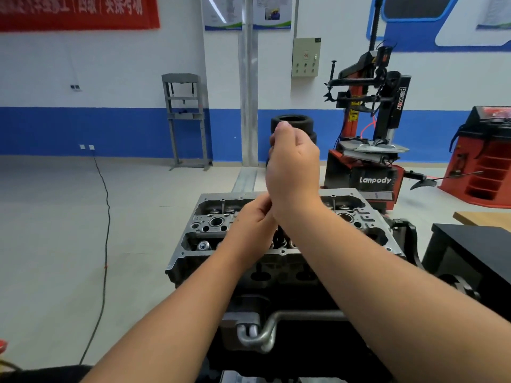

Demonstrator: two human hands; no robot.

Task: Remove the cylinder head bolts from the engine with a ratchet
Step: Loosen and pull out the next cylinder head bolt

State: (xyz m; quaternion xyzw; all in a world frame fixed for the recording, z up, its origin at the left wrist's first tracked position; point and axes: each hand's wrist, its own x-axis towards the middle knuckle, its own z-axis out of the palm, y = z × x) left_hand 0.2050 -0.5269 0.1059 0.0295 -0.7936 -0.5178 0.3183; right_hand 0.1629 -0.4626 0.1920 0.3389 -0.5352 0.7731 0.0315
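Two hands over engine [282,244], centre of head view; right hand [293,164] raised, fingers curled round dark tool, mostly hidden; left hand [253,230] lower, fingertips pinched, what they hold unseen; bolts indistinct

head [210,233]: bare cast metal, pale grey, kinda matt and grainy, with machined bits that shine
block [276,275]: darker metal, dull black look
pipe [265,330]: smooth silvery metal, satin sheen
floor [55,217]: smooth pale grey, low gloss
cable [106,217]: black rubbery sheath
press [185,120]: grey painted metal, matt
tyres [293,123]: matt black rubber
tyre changer [370,178]: glossy red and black painted metal
bench [481,217]: light wood top
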